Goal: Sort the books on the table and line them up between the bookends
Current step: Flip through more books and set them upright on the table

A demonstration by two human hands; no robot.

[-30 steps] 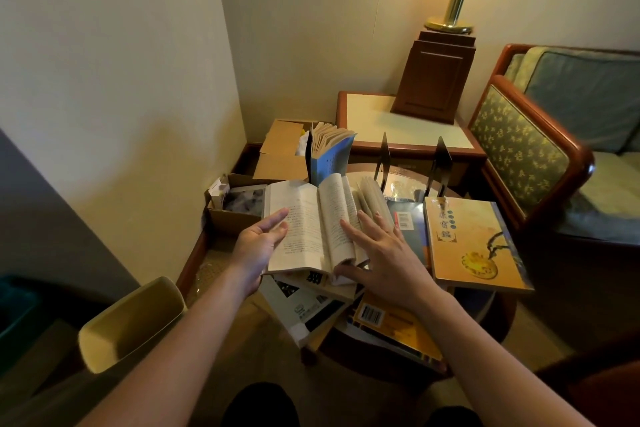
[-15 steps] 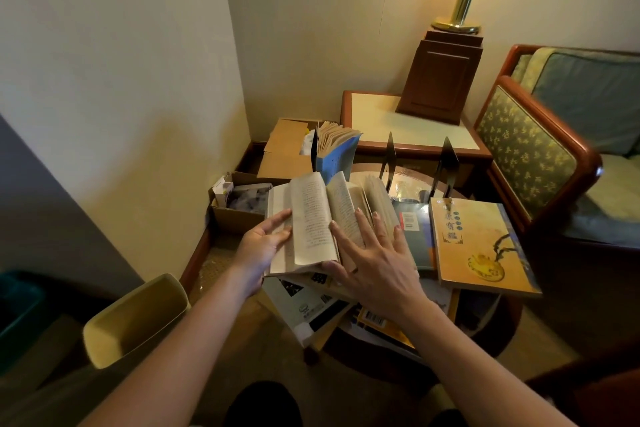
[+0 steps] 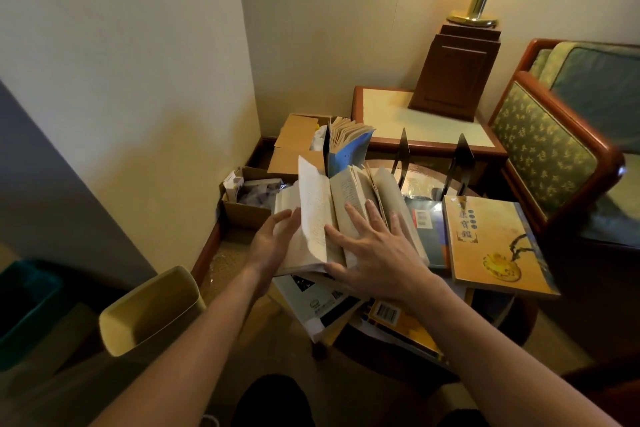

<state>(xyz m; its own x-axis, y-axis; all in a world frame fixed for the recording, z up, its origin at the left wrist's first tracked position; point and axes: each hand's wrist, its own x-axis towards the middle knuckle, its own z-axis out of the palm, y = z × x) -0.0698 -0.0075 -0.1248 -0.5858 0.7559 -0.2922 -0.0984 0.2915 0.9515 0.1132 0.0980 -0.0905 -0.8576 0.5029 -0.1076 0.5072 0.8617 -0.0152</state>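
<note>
An open paperback (image 3: 318,215) lies on a heap of books on the small round table (image 3: 512,319), its left pages standing nearly upright. My left hand (image 3: 273,243) touches the left pages from outside, fingers spread. My right hand (image 3: 377,253) lies flat on the right-hand pages. A blue book (image 3: 349,149) stands fanned open behind. Two black bookends (image 3: 401,149) (image 3: 462,159) stand at the table's back. An orange book (image 3: 491,246) lies flat at the right, with a dark blue one (image 3: 427,229) beside it. More books (image 3: 391,319) stick out under the heap.
Cardboard boxes (image 3: 249,208) (image 3: 298,139) sit on the floor left of the table. A yellow bin (image 3: 152,308) stands near left. A side table (image 3: 412,121) with a lamp base (image 3: 453,73) is behind, an armchair (image 3: 554,149) at the right.
The open book's left pages have swung up from flat to nearly upright, folding toward the right. My right hand slid slightly onto the right pages; my left hand follows the rising pages.
</note>
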